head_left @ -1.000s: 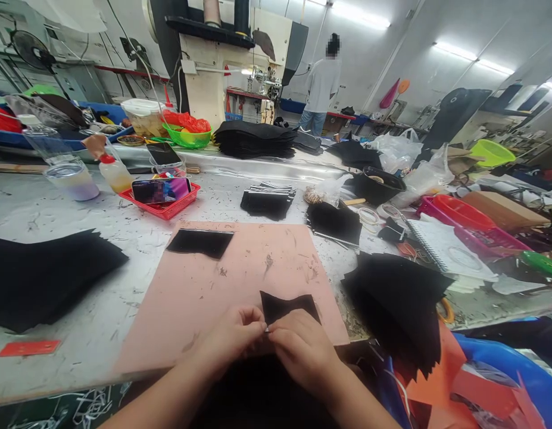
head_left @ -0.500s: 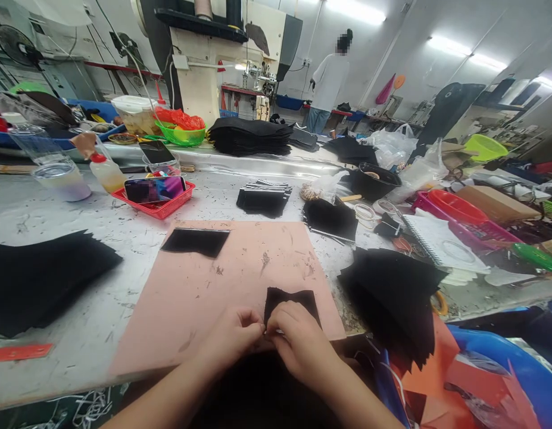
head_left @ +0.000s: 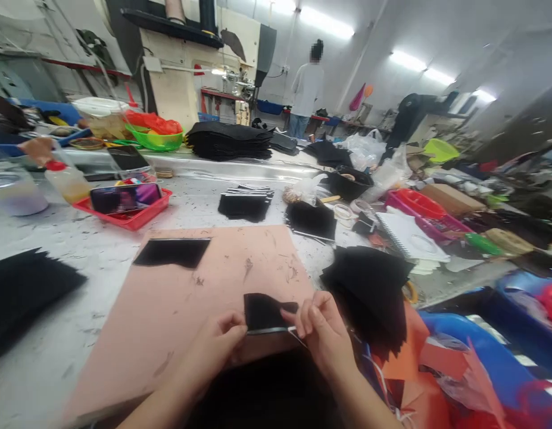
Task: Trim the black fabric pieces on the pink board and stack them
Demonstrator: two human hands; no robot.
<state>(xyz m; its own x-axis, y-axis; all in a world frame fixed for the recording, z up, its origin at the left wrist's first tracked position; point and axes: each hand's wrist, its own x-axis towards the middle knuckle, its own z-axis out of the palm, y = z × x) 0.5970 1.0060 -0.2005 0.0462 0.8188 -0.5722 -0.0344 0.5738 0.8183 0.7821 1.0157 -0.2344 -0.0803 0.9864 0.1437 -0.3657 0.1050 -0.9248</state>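
Note:
A small black fabric piece (head_left: 264,311) lies at the front of the pink board, with a pale strip along its near edge. My left hand (head_left: 224,339) is closed, thumb and fingers pinching the piece's near left corner. At its right end, my right hand (head_left: 323,330) is closed with a thin white strip (head_left: 297,337) hanging between its fingers and the piece's near edge. One fingertip of that hand touches the black fabric. Farther back on the board lies another black piece (head_left: 172,252) with a pale far edge.
The pink board (head_left: 213,292) covers the table's front. Black fabric stacks lie at the left (head_left: 30,292) and right (head_left: 369,286), with smaller stacks (head_left: 244,205) behind. A red basket (head_left: 137,220) holds a phone (head_left: 126,198). A person (head_left: 306,89) stands beyond the sewing machine.
My hands have moved apart, the right one going right with the white strip. The black piece's pale near edge now shows between them. The whole view has shifted.

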